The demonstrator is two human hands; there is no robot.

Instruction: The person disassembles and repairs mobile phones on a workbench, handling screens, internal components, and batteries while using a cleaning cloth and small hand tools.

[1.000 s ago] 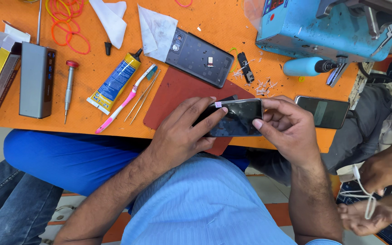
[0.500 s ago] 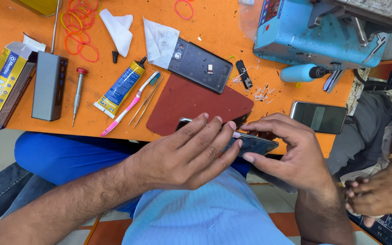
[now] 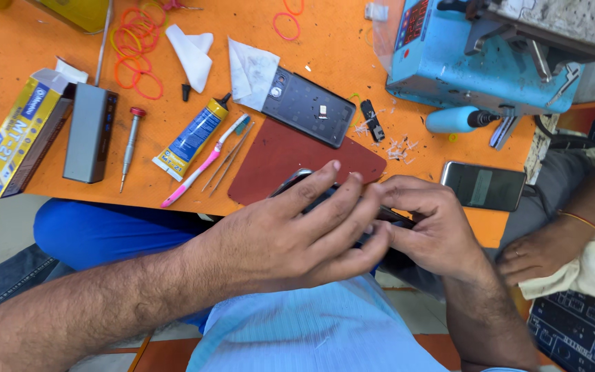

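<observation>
While left hand (image 3: 297,234) covers phone (image 3: 296,180), right hand (image 3: 430,231) grips its edge.

Both forearms are bare, with no sleeve, watch or ring showing. The left hand (image 3: 297,238) and its forearm carry dark hair, and the short nails are unpainted. The right hand (image 3: 430,231) looks the same, hairy toward the wrist. Below the hands, a pale blue, finely striped shirt covers the torso. Left of that shirt, bright blue trousers cover the thigh.
</observation>
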